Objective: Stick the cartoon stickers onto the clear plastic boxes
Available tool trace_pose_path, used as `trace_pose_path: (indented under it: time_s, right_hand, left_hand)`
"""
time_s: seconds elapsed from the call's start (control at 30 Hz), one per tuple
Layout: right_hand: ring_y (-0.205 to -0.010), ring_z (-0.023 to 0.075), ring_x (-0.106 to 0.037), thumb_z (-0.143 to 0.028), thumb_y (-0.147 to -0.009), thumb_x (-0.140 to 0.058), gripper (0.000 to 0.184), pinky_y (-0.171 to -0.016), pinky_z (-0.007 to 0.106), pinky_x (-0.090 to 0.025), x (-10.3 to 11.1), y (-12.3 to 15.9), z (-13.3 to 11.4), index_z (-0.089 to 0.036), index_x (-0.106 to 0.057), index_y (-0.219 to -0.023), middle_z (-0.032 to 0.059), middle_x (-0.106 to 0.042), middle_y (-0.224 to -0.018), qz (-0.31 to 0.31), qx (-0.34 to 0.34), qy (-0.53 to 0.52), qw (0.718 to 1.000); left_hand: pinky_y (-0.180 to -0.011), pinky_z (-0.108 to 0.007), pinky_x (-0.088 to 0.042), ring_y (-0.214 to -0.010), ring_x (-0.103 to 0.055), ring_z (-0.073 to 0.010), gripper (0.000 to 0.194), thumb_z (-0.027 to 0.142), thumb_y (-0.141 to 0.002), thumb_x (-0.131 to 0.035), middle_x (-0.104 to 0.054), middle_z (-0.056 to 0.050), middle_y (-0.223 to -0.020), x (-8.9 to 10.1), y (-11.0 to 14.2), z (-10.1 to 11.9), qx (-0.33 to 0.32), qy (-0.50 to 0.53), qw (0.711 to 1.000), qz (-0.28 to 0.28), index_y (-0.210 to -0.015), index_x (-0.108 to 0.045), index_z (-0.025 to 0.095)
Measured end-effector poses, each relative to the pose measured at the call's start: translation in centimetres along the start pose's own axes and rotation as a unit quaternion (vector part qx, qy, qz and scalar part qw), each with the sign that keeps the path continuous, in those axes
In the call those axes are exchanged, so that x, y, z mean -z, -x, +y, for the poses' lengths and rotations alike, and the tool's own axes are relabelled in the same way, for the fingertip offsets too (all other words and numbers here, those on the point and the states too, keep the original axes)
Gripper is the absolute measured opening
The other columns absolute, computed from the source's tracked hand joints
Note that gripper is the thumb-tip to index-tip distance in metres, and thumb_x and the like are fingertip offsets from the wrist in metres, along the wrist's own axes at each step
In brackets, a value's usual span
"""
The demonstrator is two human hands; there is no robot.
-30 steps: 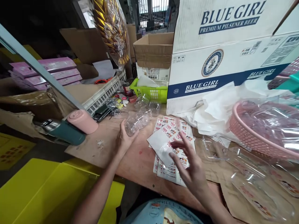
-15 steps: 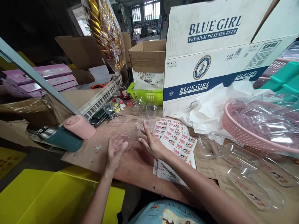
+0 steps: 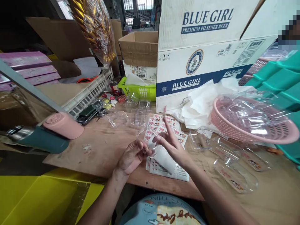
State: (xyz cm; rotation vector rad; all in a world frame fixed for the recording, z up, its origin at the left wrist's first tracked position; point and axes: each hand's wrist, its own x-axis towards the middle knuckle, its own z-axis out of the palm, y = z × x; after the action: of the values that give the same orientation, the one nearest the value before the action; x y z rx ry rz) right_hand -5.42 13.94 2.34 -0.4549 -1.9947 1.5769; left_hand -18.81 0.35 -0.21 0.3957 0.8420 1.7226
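Observation:
My left hand [image 3: 132, 157] is closed on the edge of a clear plastic container [image 3: 142, 132] above the front of the table. Close by, my right hand [image 3: 173, 145] has its index finger stretched up, with a small pink sticker [image 3: 164, 109] clinging to the tip. Its thumb is at the container's right side; whether it grips there I cannot tell. Beneath the hands lie sheets of cartoon cat stickers [image 3: 184, 137], and a white piece of paper [image 3: 165, 159] curls up over them. More clear containers [image 3: 140, 117] stand just behind.
Stickered clear trays [image 3: 236, 175] lie at right, before a pink basket [image 3: 225, 125] of clear plastic pieces. A white beer carton [image 3: 173, 68] and green basket [image 3: 142, 91] stand behind. At left are a teal bottle [image 3: 50, 140] and pink bottle [image 3: 63, 125].
My hands have come together, and the clear container is raised from the table. A pink sticker now shows on my right index fingertip, and white paper curls over the sheets. The view has shifted rightward.

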Motion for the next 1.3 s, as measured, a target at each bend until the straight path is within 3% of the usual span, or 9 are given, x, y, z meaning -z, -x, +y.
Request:
trace_pose_path:
  time_s: [0.13,0.33,0.43,0.6,0.67,0.8,0.93,1.07,1.3]
  right_hand:
    - [-0.089,0.0178,-0.058,-0.041,-0.093,-0.061,0.070,-0.082,0.034,-0.052,3.2,2.5,-0.7,-0.027,-0.029,-0.154,0.0059,-0.060,-0.101,0.048,-0.014,-0.026,0.998]
    - [-0.067,0.0149,-0.058,-0.044,-0.099,-0.051,0.049,-0.067,0.034,-0.054,4.3,7.0,-1.7,-0.025,-0.042,-0.143,0.0047,-0.061,-0.088,-0.074,-0.084,-0.235,0.966]
    - [-0.083,0.0178,-0.063,-0.041,-0.095,-0.059,0.047,-0.077,0.037,-0.057,4.7,7.4,-1.2,-0.028,-0.047,-0.139,0.0082,-0.063,-0.104,-0.008,-0.064,-0.181,0.981]
    - [-0.143,0.0294,-0.037,-0.036,-0.072,-0.086,0.114,-0.117,0.053,-0.031,5.3,5.9,-0.2,-0.039,-0.010,-0.157,0.0112,-0.036,-0.157,-0.077,0.059,0.002,0.995]
    - [-0.139,0.0301,-0.042,-0.038,-0.070,-0.086,0.120,-0.113,0.052,-0.037,4.8,5.1,0.0,-0.036,-0.004,-0.158,0.0133,-0.040,-0.154,-0.105,0.060,0.010,0.993]
    - [-0.104,0.0234,-0.061,-0.045,-0.073,-0.082,0.115,-0.087,0.041,-0.055,2.8,3.9,0.6,-0.033,-0.007,-0.159,0.0125,-0.054,-0.130,0.059,-0.029,0.003,0.998]
    - [-0.089,0.0196,-0.059,-0.049,-0.084,-0.070,0.098,-0.074,0.036,-0.055,2.4,3.7,0.9,-0.031,-0.009,-0.159,0.0103,-0.058,-0.117,0.077,-0.055,0.039,0.995]
    - [-0.093,0.0198,-0.057,-0.046,-0.092,-0.061,0.071,-0.082,0.037,-0.054,4.0,4.9,-0.2,-0.033,-0.030,-0.154,0.0094,-0.058,-0.118,0.102,-0.037,0.033,0.994]
    - [-0.074,0.0185,-0.059,-0.059,-0.093,-0.051,0.065,-0.064,0.036,-0.057,4.8,8.9,-1.6,-0.025,-0.040,-0.147,0.0089,-0.061,-0.097,-0.106,-0.155,-0.308,0.933]
  left_hand:
    - [-0.085,-0.032,-0.057,-0.085,-0.072,-0.0172,0.019,0.031,-0.079,-0.079,-0.076,-0.004,-0.088,-1.4,-0.3,-1.1,0.001,0.004,0.999,0.048,-0.090,-0.074,0.016]
    - [-0.091,-0.036,-0.056,-0.095,-0.073,-0.0211,0.017,0.025,-0.086,-0.071,-0.077,-0.008,-0.099,-3.0,-0.5,-2.0,-0.006,-0.014,0.999,0.044,-0.098,-0.074,0.014]
    - [-0.087,-0.033,-0.057,-0.095,-0.073,-0.0212,0.019,0.027,-0.088,-0.067,-0.077,-0.009,-0.099,-3.0,-0.5,-1.7,0.020,-0.003,0.999,0.027,-0.099,-0.074,0.013]
    - [-0.056,-0.018,-0.051,-0.065,-0.072,-0.0141,0.021,0.033,-0.086,-0.069,-0.075,-0.006,-0.077,-3.2,-0.9,-1.1,0.161,0.010,0.986,-0.042,-0.087,-0.075,0.013]
    - [-0.059,-0.018,-0.052,-0.068,-0.071,-0.0139,0.036,0.048,-0.086,-0.067,-0.075,-0.008,-0.079,-3.7,-0.9,-1.2,0.161,0.014,0.986,-0.048,-0.090,-0.076,0.014]
    - [-0.100,-0.037,-0.050,-0.112,-0.066,-0.0277,0.056,0.057,-0.070,-0.079,-0.071,-0.012,-0.120,-4.5,-0.2,-2.4,-0.006,-0.098,0.992,-0.083,-0.112,-0.075,0.020]
    - [-0.104,-0.041,-0.048,-0.112,-0.066,-0.0269,0.022,0.028,-0.077,-0.080,-0.074,-0.007,-0.114,-4.5,0.3,-3.7,-0.095,-0.230,0.968,-0.024,-0.099,-0.080,0.024]
    - [-0.095,-0.046,-0.055,-0.098,-0.072,-0.0252,0.014,0.029,-0.087,-0.069,-0.078,-0.006,-0.099,-4.2,-0.1,-3.5,-0.063,-0.098,0.993,0.028,-0.093,-0.079,0.022]
    - [-0.099,-0.039,-0.054,-0.103,-0.072,-0.0209,0.026,0.014,-0.079,-0.076,-0.078,-0.005,-0.106,-4.3,-0.5,-3.7,-0.001,-0.017,1.000,0.022,-0.104,-0.075,0.020]
